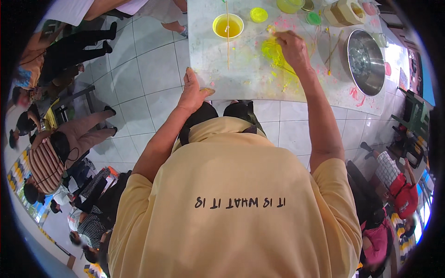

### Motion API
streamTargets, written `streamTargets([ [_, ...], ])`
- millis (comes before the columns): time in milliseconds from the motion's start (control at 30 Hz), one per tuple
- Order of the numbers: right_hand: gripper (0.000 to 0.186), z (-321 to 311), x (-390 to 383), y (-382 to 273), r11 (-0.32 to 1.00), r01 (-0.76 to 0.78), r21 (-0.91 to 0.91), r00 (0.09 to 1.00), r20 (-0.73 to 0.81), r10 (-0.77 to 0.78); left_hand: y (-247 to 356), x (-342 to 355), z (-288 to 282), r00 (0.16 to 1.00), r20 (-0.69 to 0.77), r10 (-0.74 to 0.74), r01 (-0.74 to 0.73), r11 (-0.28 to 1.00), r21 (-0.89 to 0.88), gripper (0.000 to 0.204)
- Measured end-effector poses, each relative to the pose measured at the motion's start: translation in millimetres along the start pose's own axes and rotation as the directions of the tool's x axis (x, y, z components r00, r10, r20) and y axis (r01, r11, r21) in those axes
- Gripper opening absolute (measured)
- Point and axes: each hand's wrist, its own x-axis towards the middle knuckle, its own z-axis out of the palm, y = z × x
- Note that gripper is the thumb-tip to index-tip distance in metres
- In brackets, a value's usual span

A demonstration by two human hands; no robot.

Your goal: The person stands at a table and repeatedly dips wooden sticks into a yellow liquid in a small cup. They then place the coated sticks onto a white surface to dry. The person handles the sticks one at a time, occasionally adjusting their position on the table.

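My right hand (294, 50) is over the table with its fingertips pinched together, above a bright yellow smear (273, 53). Whether anything small sits in the pinch is hidden. At the near left corner of the white table (250, 85), my left hand (192, 94) rests against the edge with thumb and fingers apart. Between the hands, farther back, stands a white bowl (215, 30) of yellow liquid. A thin stick (228, 55) lies across that bowl and reaches toward me, with a small pale bit at its middle.
A steel basin (351, 60) with clear contents stands at the right, beside thin sticks (330, 53). Toward the back are a yellow round container (258, 15), a green one (314, 18) and a cream hexagonal block (340, 14). Several people stand or sit around on the tiled floor (148, 60).
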Motion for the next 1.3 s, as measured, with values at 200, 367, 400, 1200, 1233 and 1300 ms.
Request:
streamTargets([
  [200,0.023,16,23,-2,0.989,0.001,-0.147,0.996,-0.086,-0.014,2,3,-1,1.000,0.005,-0.002,0.002,1.000,0.010,0.107],
  [367,0.027,19,0,-25,0.977,0.187,-0.101,0.981,0.071,-0.180,8,-2,-4,0.999,0.017,-0.045,0.046,0.999,-0.011,0.110],
  [400,0.027,16,-6,-26,0.977,0.195,-0.091,0.978,0.098,-0.186,7,-2,-3,0.999,0.014,-0.044,0.044,0.999,-0.012,0.110],
  [1200,0.019,1,-42,-29,1.000,-0.006,0.021,0.998,0.068,0.004,4,1,0,1.000,-0.021,-0.011,0.012,1.000,0.029,0.109],
  [1233,0.020,3,-37,-30,1.000,0.023,-0.001,1.000,0.014,-0.023,5,0,0,1.000,-0.015,-0.022,0.023,1.000,0.022,0.109],
  [1300,0.021,12,-21,-32,0.996,0.072,-0.046,0.993,-0.094,-0.076,9,-1,-2,0.999,-0.003,-0.044,0.044,0.999,0.014,0.109],
])
